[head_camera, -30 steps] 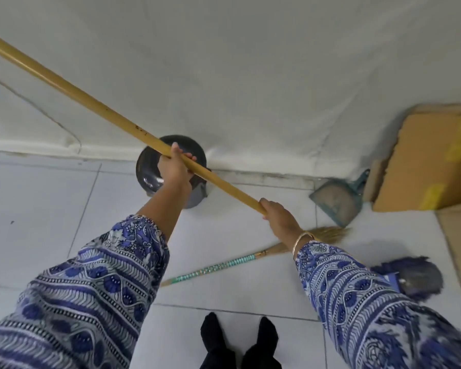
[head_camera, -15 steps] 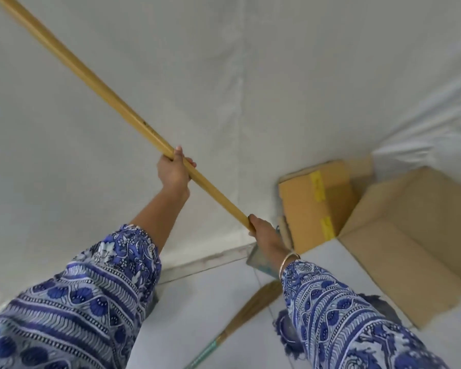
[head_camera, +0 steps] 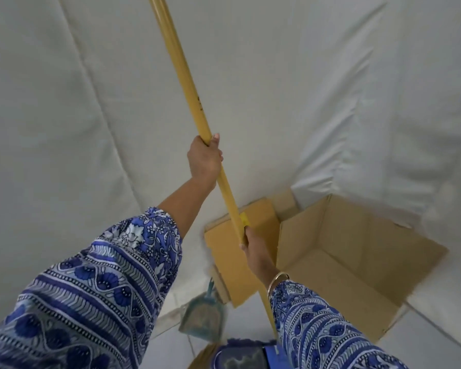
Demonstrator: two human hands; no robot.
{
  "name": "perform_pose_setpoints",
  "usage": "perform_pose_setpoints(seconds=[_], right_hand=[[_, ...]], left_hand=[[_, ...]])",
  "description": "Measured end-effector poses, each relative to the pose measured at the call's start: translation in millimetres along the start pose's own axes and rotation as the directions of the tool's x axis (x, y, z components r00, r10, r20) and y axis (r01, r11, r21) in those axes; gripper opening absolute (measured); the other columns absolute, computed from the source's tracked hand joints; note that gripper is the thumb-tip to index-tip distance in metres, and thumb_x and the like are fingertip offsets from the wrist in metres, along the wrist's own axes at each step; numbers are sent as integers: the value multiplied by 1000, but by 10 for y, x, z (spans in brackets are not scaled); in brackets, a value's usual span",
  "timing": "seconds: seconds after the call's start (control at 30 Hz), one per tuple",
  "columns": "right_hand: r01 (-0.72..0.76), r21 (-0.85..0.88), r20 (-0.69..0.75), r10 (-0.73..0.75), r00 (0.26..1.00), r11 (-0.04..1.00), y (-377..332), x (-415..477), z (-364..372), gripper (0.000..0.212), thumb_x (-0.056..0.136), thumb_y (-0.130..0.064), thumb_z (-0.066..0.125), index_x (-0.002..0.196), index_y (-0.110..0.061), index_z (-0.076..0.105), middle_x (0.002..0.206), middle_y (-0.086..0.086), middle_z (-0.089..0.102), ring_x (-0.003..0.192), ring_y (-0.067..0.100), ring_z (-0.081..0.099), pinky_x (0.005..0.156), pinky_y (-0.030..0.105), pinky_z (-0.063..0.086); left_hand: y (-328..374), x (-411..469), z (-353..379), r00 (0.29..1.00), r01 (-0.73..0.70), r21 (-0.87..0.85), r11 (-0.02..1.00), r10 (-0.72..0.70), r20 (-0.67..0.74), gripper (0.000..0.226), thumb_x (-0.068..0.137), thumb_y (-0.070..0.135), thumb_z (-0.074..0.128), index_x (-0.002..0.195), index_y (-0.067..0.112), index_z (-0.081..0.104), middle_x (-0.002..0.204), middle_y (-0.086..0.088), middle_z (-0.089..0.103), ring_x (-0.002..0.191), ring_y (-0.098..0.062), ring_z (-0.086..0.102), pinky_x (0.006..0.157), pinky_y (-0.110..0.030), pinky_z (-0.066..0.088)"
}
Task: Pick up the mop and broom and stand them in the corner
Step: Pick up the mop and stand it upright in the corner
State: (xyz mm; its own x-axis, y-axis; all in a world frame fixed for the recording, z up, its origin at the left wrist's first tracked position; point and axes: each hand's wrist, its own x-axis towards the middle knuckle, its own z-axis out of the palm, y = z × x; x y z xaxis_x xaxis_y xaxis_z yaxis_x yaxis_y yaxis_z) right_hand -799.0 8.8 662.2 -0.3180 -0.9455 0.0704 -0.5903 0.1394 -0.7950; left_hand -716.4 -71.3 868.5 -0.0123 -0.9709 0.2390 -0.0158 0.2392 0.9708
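Both my hands grip the mop's long yellow wooden handle (head_camera: 183, 73), which now stands nearly upright and runs out of the top of the frame. My left hand (head_camera: 204, 158) holds it higher up, my right hand (head_camera: 254, 249) lower down. The mop's blue-grey head (head_camera: 240, 354) rests on the floor at the bottom edge, partly hidden by my right sleeve. A sliver of the broom's straw bristles (head_camera: 202, 358) shows beside the mop head; the rest of the broom is out of view.
White cloth covers the walls, which meet in a corner (head_camera: 290, 145) ahead. A closed cardboard box (head_camera: 224, 249) stands against the corner, an open cardboard box (head_camera: 357, 262) to its right. A teal dustpan (head_camera: 202, 318) leans by the closed box.
The mop handle swung from a low slant to nearly upright. My view turned right toward the corner and boxes; the dark round bin and most of the broom left the frame.
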Motion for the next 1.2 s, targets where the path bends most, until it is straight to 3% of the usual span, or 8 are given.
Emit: perform_pose_setpoints(seconds=[0.17, 0.33, 0.47, 0.6, 0.73, 0.87, 1.07, 1.2], right_hand=[[9, -34, -16, -9, 1000, 999, 433, 659, -469, 28, 93, -5, 46, 120, -5, 45, 85, 1, 53, 78, 13, 53, 62, 21, 40], [29, -32, -44, -30, 999, 999, 915, 1460, -938, 17, 92, -5, 48, 108, -10, 48, 82, 1, 54, 79, 16, 57, 56, 16, 41], [14, -15, -51, -15, 999, 1000, 1231, 2045, -1318, 23, 93, -6, 46, 116, -10, 47, 92, 5, 61, 87, 17, 60, 67, 22, 45], [56, -53, -5, -56, 998, 997, 1543, 2585, -1609, 16, 92, -6, 49, 107, -7, 48, 86, 2, 57, 82, 16, 58, 67, 26, 45], [104, -50, 58, -101, 993, 993, 1961, 3183, -1830, 8, 92, -9, 49, 99, -13, 48, 78, -8, 54, 76, 9, 56, 64, 23, 48], [116, -47, 95, -111, 989, 992, 2470, 3702, -2000, 8, 92, -12, 51, 98, -16, 49, 67, -18, 48, 61, -3, 50, 48, 9, 33], [101, 3, 182, -100, 978, 995, 3078, 4338, -2150, 17, 91, -10, 51, 108, -12, 51, 75, -9, 55, 69, 9, 58, 53, 12, 42], [84, 14, 212, -85, 974, 996, 3351, 4566, -2114, 20, 90, -7, 53, 110, -7, 51, 82, -5, 55, 73, 9, 55, 49, 8, 37]], left_hand=[[-76, 442, 837, 999, -9, 22, 1000, 9, 33, 20, 93, 32, 46, 82, 16, 48, 67, -1, 54, 62, -16, 54, 68, -35, 51], [-239, 1002, 1753, 999, -18, 27, 999, 17, 34, 23, 94, 33, 45, 73, 22, 44, 66, 0, 54, 58, -15, 53, 60, -29, 50], [-272, 1355, 2395, 999, -33, 35, 999, 32, 28, 25, 93, 34, 45, 70, 24, 43, 65, 1, 53, 56, -13, 52, 58, -27, 50], [-378, 1670, 2907, 999, -32, 62, 998, 33, -28, 26, 93, 35, 46, 69, 25, 42, 65, 2, 53, 56, -12, 53, 58, -27, 50], [-578, 2003, 3462, 993, -18, 122, 992, 32, -112, 26, 93, 37, 45, 70, 26, 41, 68, 2, 54, 62, -16, 55, 64, -33, 51], [-858, 2245, 4092, 986, 7, 195, 981, 26, -167, 22, 93, 36, 44, 80, 18, 47, 69, 1, 54, 64, -17, 56, 62, -31, 50], [-1275, 2594, 4818, 969, 114, 237, 965, -56, -240, 21, 92, 36, 46, 88, 16, 49, 69, 2, 56, 64, -14, 56, 57, -27, 47], [-1536, 2724, 5072, 957, 162, 251, 954, -90, -276, 19, 92, 36, 46, 88, 17, 49, 67, 3, 56, 61, -10, 55, 53, -22, 44]])
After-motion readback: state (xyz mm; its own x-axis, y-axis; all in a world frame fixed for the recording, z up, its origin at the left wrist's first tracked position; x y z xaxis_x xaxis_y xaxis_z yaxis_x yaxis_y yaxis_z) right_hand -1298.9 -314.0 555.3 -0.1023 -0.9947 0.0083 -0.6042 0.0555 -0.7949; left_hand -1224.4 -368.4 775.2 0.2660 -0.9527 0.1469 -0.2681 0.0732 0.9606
